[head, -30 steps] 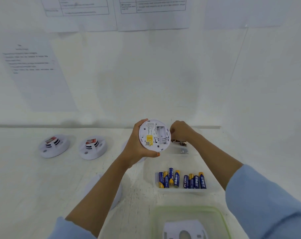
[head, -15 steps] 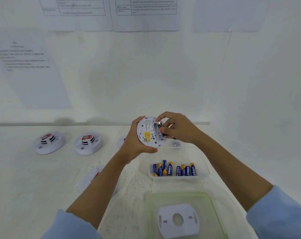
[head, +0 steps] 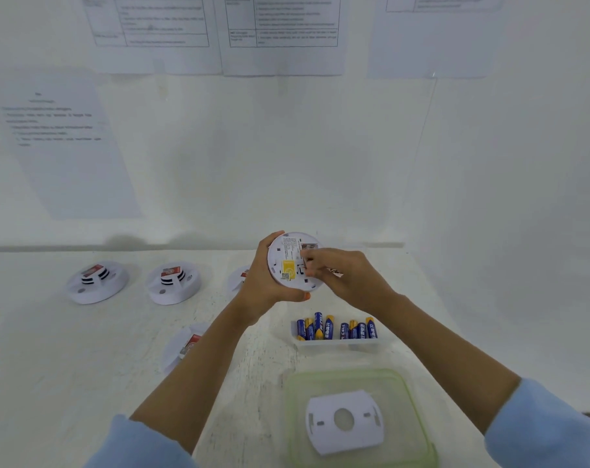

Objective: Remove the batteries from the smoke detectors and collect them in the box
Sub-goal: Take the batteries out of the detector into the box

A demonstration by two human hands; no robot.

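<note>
Head view: my left hand (head: 265, 288) clasped the smoke detector (head: 292, 261) by its rim, open back tilted toward me, presumably so my right hand (head: 341, 275) could work in the battery bay, fingertips (head: 309, 266) pinched there on something I could not identify. The box (head: 337, 342) sat on the table (head: 50, 366) just below my hands, near enough for a short drop (several batteries (head: 336, 329) already lay inside). Hidden or unclear: the bay under my fingers, two detectors partly behind my left forearm, and the wall sheets' blurred text.
</note>
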